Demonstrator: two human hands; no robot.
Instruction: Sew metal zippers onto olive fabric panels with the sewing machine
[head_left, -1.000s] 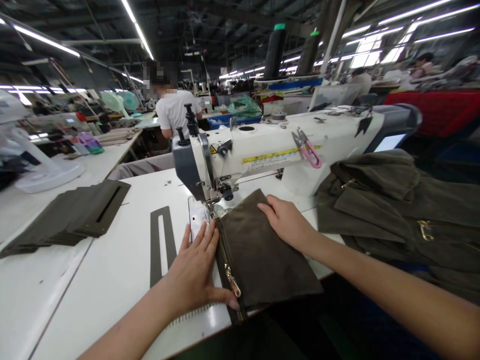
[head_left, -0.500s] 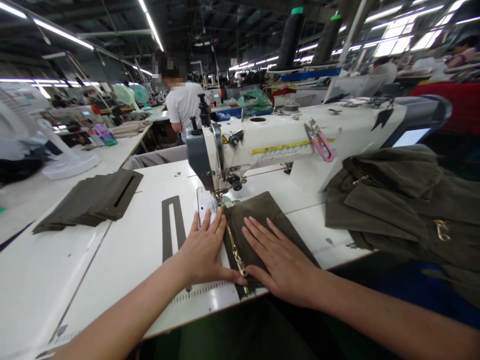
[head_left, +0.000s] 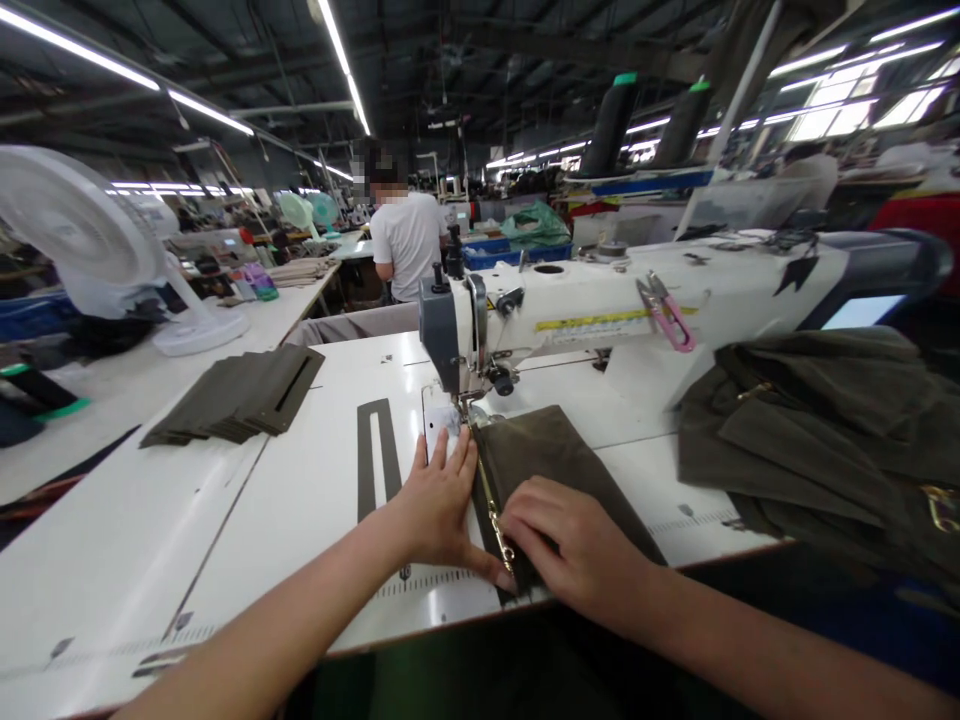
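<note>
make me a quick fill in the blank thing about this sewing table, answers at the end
1. The right hand is curled over dark cloth, next to a gold-coloured ____.
2. The snips on the sewing machine have ____ handles.
3. The stack of pieces lies to the ____ of the single slotted piece.
4. Two dark thread cones have ____ tops.

Missing words: zip; pink; left; green

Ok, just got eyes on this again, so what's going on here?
A person has both hands at a dark olive fabric panel with a gold zipper along its left side, its far end by a white sewing machine's needle area. The left hand lies spread along the zipper; the right hand is curled beside it. A slotted piece lies to the left.
</note>
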